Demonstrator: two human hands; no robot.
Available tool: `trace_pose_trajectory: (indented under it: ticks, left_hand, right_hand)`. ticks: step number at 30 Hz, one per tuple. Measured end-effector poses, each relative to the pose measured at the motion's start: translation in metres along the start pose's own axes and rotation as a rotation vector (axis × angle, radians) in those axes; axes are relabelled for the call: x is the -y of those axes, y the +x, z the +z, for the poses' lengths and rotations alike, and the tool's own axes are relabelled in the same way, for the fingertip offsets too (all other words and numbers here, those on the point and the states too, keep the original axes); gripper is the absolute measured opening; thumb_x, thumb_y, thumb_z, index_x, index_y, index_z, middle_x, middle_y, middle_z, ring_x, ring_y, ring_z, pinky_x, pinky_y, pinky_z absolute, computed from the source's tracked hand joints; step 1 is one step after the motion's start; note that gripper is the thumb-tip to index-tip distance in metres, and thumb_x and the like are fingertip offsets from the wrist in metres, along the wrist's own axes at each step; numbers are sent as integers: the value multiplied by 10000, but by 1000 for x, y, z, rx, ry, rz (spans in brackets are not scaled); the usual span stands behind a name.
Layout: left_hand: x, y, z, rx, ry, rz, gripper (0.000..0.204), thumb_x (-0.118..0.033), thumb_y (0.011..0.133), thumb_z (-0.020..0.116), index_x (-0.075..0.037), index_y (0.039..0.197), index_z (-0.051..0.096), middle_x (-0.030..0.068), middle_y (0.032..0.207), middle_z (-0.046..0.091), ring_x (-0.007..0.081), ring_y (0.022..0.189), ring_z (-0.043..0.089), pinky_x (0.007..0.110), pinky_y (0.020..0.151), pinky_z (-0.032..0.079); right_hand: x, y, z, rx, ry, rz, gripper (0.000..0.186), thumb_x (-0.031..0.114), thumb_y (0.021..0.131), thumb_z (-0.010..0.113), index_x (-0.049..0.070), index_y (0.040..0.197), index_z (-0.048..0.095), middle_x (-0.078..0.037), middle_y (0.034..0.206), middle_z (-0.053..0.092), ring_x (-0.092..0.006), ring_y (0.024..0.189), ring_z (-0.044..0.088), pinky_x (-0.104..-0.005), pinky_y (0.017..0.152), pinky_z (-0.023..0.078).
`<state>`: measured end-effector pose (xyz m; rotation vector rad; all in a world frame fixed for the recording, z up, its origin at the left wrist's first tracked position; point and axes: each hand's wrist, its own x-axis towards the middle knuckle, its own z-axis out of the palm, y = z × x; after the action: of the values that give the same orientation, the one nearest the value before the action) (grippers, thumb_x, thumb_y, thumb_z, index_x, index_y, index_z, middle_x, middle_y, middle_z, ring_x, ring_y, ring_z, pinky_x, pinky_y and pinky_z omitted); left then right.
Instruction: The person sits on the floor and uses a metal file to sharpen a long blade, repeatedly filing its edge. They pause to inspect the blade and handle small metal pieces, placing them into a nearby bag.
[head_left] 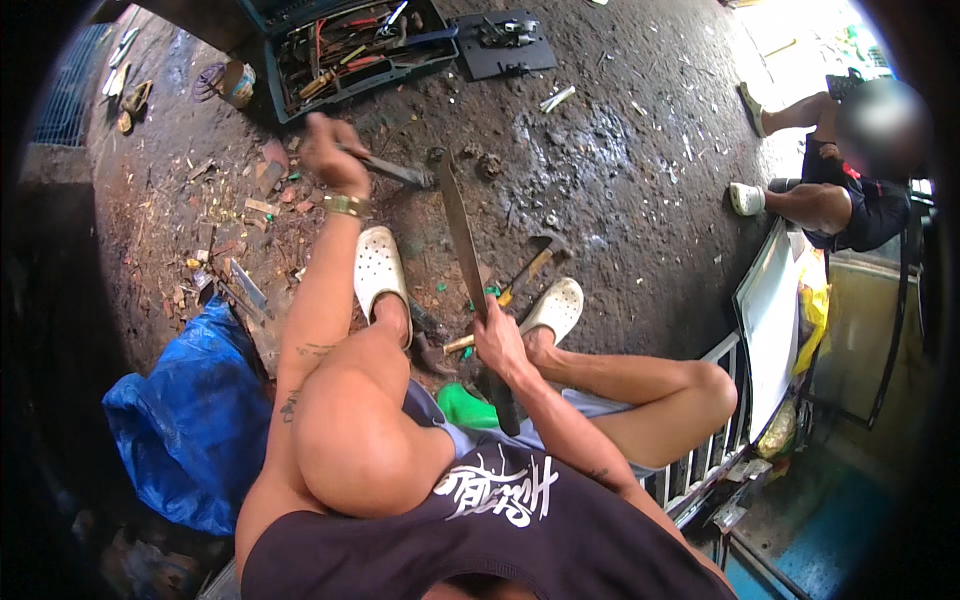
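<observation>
The right hand (503,345) is clamped on the handle of a long machete (462,235), its blade running toward 12 o'clock over the dirty floor (620,150). At 11 o'clock, the left hand (332,155) is closed around a file (395,170), touching the blade tip. A claw hammer (530,265) lies at 1 o'clock beside a white clog (556,308).

I saw a crumpled blue plastic bag (190,420) lower left and a yellow plastic bag (815,310) at right.
</observation>
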<state>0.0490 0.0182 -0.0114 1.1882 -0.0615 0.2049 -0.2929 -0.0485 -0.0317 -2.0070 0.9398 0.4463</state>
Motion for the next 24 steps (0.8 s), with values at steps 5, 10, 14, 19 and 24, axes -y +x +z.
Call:
trace_pose_trajectory:
  ticks: [5,10,14,19,24]
  left_hand:
    - [-8,96,-67,-237,-335,-287,496,-377,1046,372,-140,610,359,29,485,305,168,432,269,325,439,258]
    - [-47,153,-104,-182,-321,-148,498,-373,1024,356,-148,581,329,24,473,293,165,413,266,324,445,261]
    - [-82,164,-93,-84,-307,-135,487,-369,1010,376,-150,577,327,21,472,289,163,419,265,319,454,260]
    - [-131,147,-52,93,-314,-120,487,-360,1002,407,-152,566,342,16,459,284,164,417,262,318,452,260]
    - [-200,104,8,359,-352,-92,484,-339,1006,410,-158,561,351,9,455,292,151,411,278,311,461,277]
  right_hand:
    - [-24,-4,34,-7,-123,-22,392,272,986,496,97,1335,457,-321,886,659,-520,819,640,-599,730,500]
    - [-34,-9,53,116,-287,-85,596,321,933,563,151,1475,381,-263,1071,653,-439,890,676,-542,756,536]
    - [-54,-11,66,138,-316,-96,703,354,902,627,224,1524,326,-229,1073,607,-407,981,652,-515,789,537]
    - [-62,-17,71,59,-341,-126,716,376,883,668,228,1516,370,-243,1154,567,-424,1032,624,-518,845,529]
    - [4,9,11,-56,-136,-258,600,375,890,687,136,1406,498,-270,1185,561,-412,968,640,-518,875,526]
